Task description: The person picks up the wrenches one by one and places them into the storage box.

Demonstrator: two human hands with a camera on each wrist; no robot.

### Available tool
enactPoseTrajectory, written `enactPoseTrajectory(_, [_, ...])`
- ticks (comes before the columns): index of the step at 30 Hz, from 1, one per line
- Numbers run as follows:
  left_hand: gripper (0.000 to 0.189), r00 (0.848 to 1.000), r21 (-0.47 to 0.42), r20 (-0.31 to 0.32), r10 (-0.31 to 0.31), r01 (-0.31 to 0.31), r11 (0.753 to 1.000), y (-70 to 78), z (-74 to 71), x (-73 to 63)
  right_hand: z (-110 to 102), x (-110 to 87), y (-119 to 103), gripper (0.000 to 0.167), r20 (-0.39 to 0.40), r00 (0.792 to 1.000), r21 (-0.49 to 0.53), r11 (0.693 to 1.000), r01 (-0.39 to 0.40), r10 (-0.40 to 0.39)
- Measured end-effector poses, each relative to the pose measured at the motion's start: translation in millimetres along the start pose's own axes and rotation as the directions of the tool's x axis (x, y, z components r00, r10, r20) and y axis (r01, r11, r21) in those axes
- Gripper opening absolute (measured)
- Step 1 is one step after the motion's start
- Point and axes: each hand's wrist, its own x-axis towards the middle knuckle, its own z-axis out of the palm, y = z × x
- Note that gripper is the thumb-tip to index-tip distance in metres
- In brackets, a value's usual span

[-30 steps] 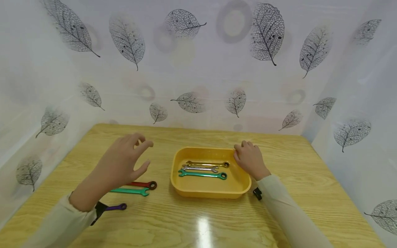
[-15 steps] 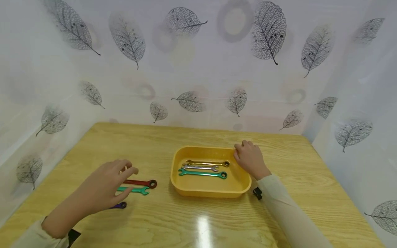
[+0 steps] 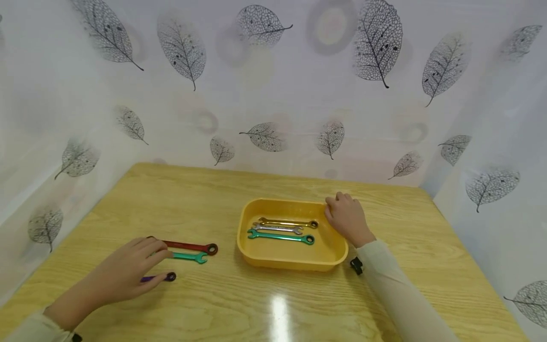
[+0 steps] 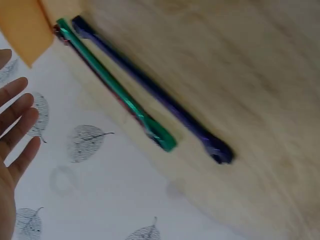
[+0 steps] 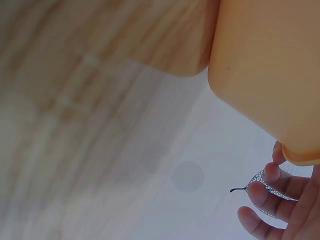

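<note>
My left hand (image 3: 121,273) is over the table's left side, fingers loosely bent and thumb apart, holding nothing. Beneath and beside it lie a purple wrench (image 3: 147,279), a green wrench (image 3: 185,256) and a red wrench (image 3: 188,245), partly hidden by the hand in the head view. The left wrist view shows the purple wrench (image 4: 155,92) apart from the fingers. My right hand (image 3: 348,219) grips the far right corner of a yellow tray (image 3: 290,264), its fingers by the rim (image 5: 300,159). Inside lie a gold wrench (image 3: 286,222), a silver wrench (image 3: 278,229) and another green wrench (image 3: 279,236).
The wooden table (image 3: 239,304) carries the tray near its middle. A pale curtain (image 3: 273,95) printed with leaves closes off the back and both sides. A small black piece (image 3: 356,265) shows beneath the right wrist.
My left hand has come down and to the left, toward the loose wrenches. The right hand stays at the tray's corner. The head view has shifted slightly.
</note>
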Motion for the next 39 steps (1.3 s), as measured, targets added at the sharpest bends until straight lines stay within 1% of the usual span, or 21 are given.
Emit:
enactPoseTrajectory(5, [0.042,1.000,-0.013,-0.006,0.007,-0.007,1.000,-5.3,5.7,-17.6,0.5,1.9,-0.5,0.016,-0.012,1.000,-0.006,1.000,0.011,-0.012])
enactPoseTrajectory(8, [0.040,1.000,-0.024,0.000,0.001,-0.001,1.000,-7.1,7.5,-25.1,0.5,2.8,-1.1,0.016,-0.008,1.000,0.000,1.000,0.011,-0.011])
enactPoseTrajectory(12, [0.039,1.000,-0.048,0.028,-0.010,0.012,0.999,-9.7,8.2,-34.1,0.3,3.7,-2.0,0.016,-0.001,1.000,0.003,1.000,0.011,-0.011])
enactPoseTrajectory(17, [0.045,0.997,-0.070,0.073,-0.032,0.038,0.997,-14.7,8.3,-47.3,0.0,3.2,-2.3,0.016,0.001,1.000,-0.001,1.000,0.009,-0.009])
enactPoseTrajectory(23, [0.048,0.994,-0.065,0.085,-0.062,0.068,0.996,-19.9,10.1,-60.5,-0.1,1.6,-1.6,0.016,-0.005,1.000,-0.001,1.000,0.008,-0.008])
enactPoseTrajectory(25, [0.047,0.992,-0.060,0.099,-0.074,0.080,0.995,-21.0,10.2,-63.7,-0.1,1.2,-1.3,0.015,-0.011,1.000,0.001,1.000,0.009,-0.009])
enactPoseTrajectory(29, [0.044,0.983,-0.059,0.152,-0.105,0.115,0.992,-23.0,9.9,-68.4,0.4,1.0,-1.5,0.014,-0.013,1.000,-0.001,1.000,0.012,-0.012])
enactPoseTrajectory(34, [0.039,0.966,-0.070,0.226,-0.127,0.146,0.987,-26.2,10.2,-71.7,0.4,0.8,-1.6,0.014,-0.007,1.000,-0.002,1.000,0.005,-0.006])
enactPoseTrajectory(37, [0.037,0.953,-0.131,0.274,-0.132,0.173,0.976,-29.3,10.4,-74.1,0.4,0.8,-1.6,0.014,-0.005,1.000,-0.002,1.000,0.004,-0.004])
enactPoseTrajectory(39, [0.035,0.947,-0.177,0.293,-0.133,0.190,0.966,-32.1,10.9,-76.3,0.5,0.8,-1.5,0.015,-0.006,1.000,-0.003,1.000,0.004,-0.004])
